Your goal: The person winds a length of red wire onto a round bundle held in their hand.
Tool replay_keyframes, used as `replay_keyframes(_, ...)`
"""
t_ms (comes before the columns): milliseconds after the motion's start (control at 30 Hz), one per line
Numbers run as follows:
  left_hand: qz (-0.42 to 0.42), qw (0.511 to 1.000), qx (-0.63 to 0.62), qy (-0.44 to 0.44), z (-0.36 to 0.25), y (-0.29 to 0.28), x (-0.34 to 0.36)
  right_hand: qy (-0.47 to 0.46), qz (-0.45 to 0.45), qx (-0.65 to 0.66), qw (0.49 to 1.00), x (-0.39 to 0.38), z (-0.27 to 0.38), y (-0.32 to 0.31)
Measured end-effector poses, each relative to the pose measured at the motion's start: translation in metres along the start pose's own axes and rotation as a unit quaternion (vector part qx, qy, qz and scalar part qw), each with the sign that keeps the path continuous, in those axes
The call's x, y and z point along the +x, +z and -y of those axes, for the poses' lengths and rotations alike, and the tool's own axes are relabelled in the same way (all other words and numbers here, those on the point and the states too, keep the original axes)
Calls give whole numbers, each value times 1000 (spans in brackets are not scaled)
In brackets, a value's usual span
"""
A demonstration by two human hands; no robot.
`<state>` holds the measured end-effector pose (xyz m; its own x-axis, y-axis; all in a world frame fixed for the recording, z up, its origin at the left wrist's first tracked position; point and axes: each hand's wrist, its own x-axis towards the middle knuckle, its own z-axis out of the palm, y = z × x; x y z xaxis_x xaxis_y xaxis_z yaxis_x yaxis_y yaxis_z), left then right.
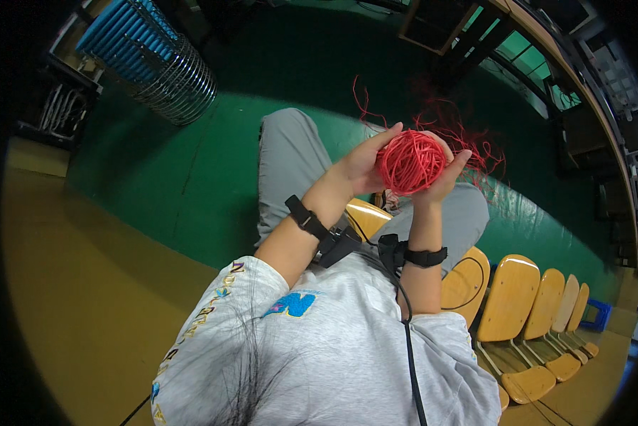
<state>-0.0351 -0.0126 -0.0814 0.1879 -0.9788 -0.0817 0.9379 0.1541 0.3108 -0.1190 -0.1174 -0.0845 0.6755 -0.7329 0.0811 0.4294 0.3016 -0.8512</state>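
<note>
A ball of red cord is cupped between my two hands, above my grey-trousered lap. My left hand holds it from the left with its fingertips near the top. My right hand grips it from the right, its thumb raised beside the ball. Some of the fingers are hidden behind the cord. Tangled loose red strands hang out beyond the ball, toward the green floor. Black straps with small devices and a cable are on both my forearms.
Several wooden chairs stand in a row at lower right, near a blue plastic item. Stacked blue-seated stools stand at upper left. A long bench with equipment curves along the upper right above the green floor.
</note>
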Motion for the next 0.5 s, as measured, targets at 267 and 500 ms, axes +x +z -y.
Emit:
replay_keyframes(267, -246, 913, 72, 319, 26, -13, 17, 64, -33, 25, 997, 8, -28, -15)
replay_keyframes(500, -182, 528, 677, 479, 16, -2, 18, 186, -85, 166, 965, 4, -34, -14)
